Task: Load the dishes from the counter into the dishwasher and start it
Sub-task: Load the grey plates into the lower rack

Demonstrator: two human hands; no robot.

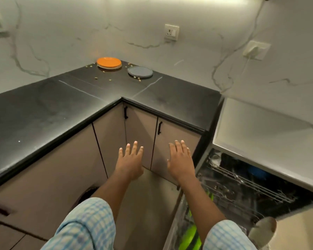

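**Corner kitchen, marble walls**

A black L-shaped countertop [43, 114] wraps the corner above taupe cabinet doors [139, 138] with black handles [159, 128]. White veined marble walls [70, 33] carry a socket [171, 32] and a plugged socket [256, 49]. A light strip [170, 0] glows along the top.

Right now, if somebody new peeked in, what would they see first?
Probably the bright orange plate in the far corner of the black counter, a grey plate just right of it. Then the left hand and right hand, spread open and empty before the cabinet doors. At the right the dishwasher stands open, green things low inside it.
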